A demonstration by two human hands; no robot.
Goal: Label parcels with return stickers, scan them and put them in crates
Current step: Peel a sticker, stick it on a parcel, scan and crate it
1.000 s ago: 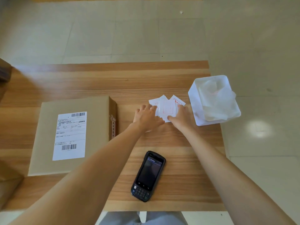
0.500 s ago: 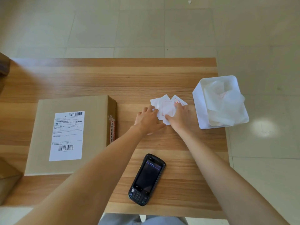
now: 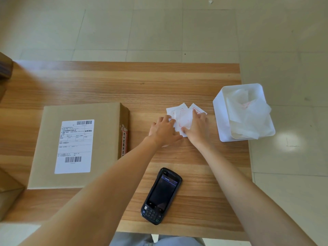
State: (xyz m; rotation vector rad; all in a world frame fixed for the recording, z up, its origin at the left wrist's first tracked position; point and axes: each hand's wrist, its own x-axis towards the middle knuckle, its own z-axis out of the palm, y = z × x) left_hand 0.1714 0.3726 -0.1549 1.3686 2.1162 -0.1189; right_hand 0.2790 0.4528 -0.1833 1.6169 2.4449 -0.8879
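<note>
A small fanned pile of white return stickers [image 3: 184, 115] with red print lies on the wooden table [image 3: 124, 86]. My left hand [image 3: 164, 130] rests flat on the pile's left side, fingers spread. My right hand [image 3: 197, 127] lies on the pile's right side, with index finger and thumb at the edges of the top sticker. A brown cardboard parcel [image 3: 78, 144] with a white shipping label [image 3: 74, 146] lies flat to the left. A black handheld scanner [image 3: 161, 195] sits near the table's front edge, untouched.
A white plastic bin [image 3: 221, 118] holding crumpled backing papers stands at the table's right edge. More brown cardboard [image 3: 7, 192] shows at the far left. Tiled floor lies beyond the table.
Both hands stay on the sticker pile; the right fingers have shifted slightly on the top sticker. The view has tilted a little.
</note>
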